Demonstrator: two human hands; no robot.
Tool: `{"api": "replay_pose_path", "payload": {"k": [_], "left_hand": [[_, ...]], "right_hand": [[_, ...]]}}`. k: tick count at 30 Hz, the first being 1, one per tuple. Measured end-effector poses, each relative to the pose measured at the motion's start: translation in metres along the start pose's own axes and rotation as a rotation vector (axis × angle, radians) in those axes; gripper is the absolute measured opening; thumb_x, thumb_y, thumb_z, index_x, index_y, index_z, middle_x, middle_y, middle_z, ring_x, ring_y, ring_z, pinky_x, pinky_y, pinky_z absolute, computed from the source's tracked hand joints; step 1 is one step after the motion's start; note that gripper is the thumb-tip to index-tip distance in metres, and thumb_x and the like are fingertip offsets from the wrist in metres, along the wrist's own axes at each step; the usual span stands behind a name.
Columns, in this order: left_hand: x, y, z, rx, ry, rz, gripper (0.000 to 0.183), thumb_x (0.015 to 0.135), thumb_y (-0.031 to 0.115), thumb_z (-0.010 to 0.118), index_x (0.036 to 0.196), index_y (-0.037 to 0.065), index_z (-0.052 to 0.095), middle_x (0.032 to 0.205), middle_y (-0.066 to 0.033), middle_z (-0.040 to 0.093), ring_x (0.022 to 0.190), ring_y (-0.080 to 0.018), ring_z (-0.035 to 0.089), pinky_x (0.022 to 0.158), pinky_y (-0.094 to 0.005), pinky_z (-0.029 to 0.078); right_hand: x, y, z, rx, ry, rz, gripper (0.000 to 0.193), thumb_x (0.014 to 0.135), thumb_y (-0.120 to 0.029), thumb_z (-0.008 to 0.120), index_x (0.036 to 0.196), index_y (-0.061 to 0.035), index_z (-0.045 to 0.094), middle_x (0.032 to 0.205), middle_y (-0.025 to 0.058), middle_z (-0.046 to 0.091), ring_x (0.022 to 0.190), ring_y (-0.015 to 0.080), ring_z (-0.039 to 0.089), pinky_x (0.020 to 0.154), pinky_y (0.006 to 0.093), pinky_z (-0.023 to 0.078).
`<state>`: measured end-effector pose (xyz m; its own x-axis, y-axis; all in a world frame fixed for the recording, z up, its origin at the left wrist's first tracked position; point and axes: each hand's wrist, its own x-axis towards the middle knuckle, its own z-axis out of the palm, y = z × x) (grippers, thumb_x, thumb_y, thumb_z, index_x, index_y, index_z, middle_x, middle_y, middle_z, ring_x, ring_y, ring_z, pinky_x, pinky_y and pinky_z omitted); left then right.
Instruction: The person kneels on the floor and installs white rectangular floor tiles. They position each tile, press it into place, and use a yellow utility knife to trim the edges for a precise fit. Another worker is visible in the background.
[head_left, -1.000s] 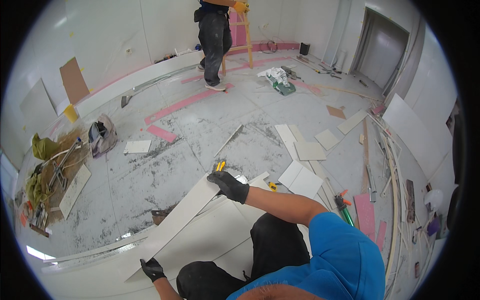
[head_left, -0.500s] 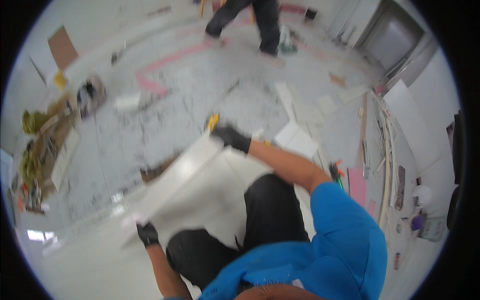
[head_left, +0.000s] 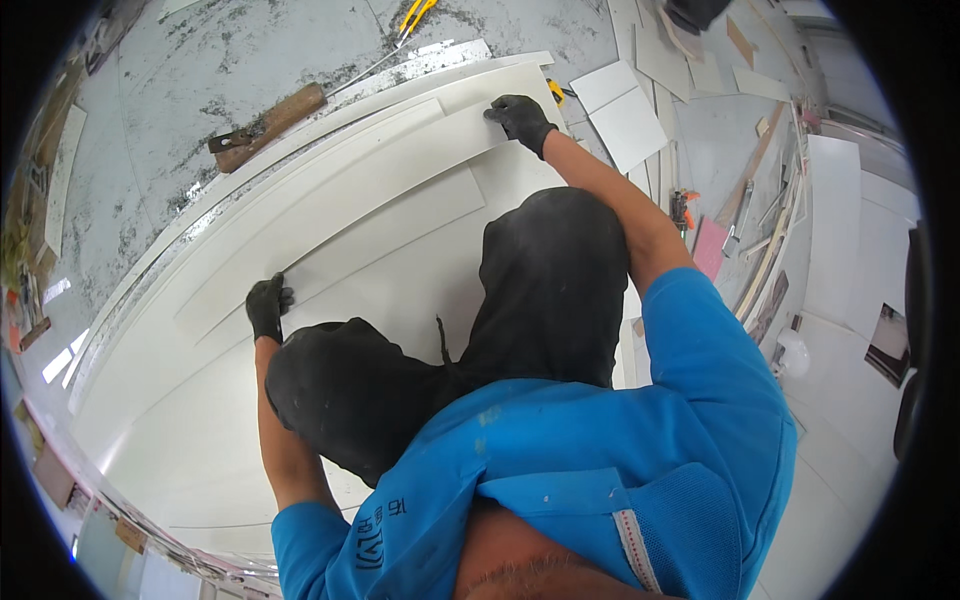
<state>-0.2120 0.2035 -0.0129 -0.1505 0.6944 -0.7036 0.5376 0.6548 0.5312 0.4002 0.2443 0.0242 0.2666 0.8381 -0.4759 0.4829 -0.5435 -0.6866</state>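
Fingers of my left hand (head_left: pixel 268 305) and right hand (head_left: pixel 522 118) press flat on the long white strip (head_left: pixel 340 215), gripping nothing; I judge it laid down, not yet fixed.

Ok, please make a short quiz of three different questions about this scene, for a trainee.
1. True or false: both hands wear black gloves.
2. Which hand presses the far end of the long white strip? A) left B) right
3. Fill in: beyond the white boards lies a brown ____ block.

Key:
1. True: left hand and right hand are gloved in black.
2. B; the left hand is at the near end.
3. Wooden.
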Motion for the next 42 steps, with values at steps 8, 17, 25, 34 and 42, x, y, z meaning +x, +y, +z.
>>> {"api": "replay_pose_path", "payload": {"k": [8,17,25,34,42], "left_hand": [[0.020,0.039,-0.040,0.969,0.194,0.637,0.119,0.059,0.022,0.092,0.156,0.010,0.024,0.160,-0.0164,0.029,0.146,-0.0363,0.028,0.118,-0.0474,0.029],[0.042,0.054,-0.068,1.042,0.089,0.818,0.106,0.064,0.017,0.088,0.154,0.016,0.033,0.152,-0.0103,0.043,0.139,-0.0318,0.040,0.114,-0.0451,0.032],[0.045,0.061,-0.074,1.014,0.059,0.820,0.099,0.063,0.016,0.088,0.150,0.015,0.040,0.146,-0.0110,0.049,0.136,-0.0318,0.043,0.115,-0.0451,0.032],[0.045,0.060,-0.076,1.006,0.044,0.840,0.098,0.063,0.016,0.088,0.149,0.013,0.042,0.147,-0.0098,0.049,0.136,-0.0309,0.044,0.115,-0.0436,0.035],[0.044,0.064,-0.074,0.993,0.051,0.870,0.097,0.062,0.016,0.088,0.148,0.012,0.043,0.144,-0.0111,0.051,0.134,-0.0312,0.045,0.114,-0.0436,0.036]], "right_hand": [[0.014,-0.029,0.047,-0.290,0.004,-0.173,0.036,0.083,-0.044,0.071,0.091,-0.0090,0.071,0.089,0.0112,0.072,0.086,0.0272,0.068,0.080,0.0397,0.051],[0.024,-0.035,0.053,0.038,-0.137,0.001,0.031,0.082,-0.041,0.076,0.081,-0.0118,0.066,0.073,0.0015,0.066,0.069,0.0137,0.061,0.070,0.0305,0.048],[0.023,-0.030,0.056,0.131,-0.142,0.007,0.031,0.084,-0.041,0.077,0.083,-0.0115,0.067,0.071,-0.0025,0.063,0.068,0.0095,0.057,0.067,0.0275,0.046],[0.018,-0.041,0.051,0.149,-0.166,0.063,0.027,0.087,-0.036,0.076,0.086,-0.0103,0.069,0.071,-0.0028,0.063,0.066,0.0076,0.057,0.068,0.0256,0.047],[0.025,-0.028,0.056,0.091,-0.151,0.049,0.026,0.090,-0.036,0.072,0.087,-0.0104,0.069,0.071,-0.0033,0.063,0.066,0.0060,0.056,0.065,0.0238,0.046]]}}
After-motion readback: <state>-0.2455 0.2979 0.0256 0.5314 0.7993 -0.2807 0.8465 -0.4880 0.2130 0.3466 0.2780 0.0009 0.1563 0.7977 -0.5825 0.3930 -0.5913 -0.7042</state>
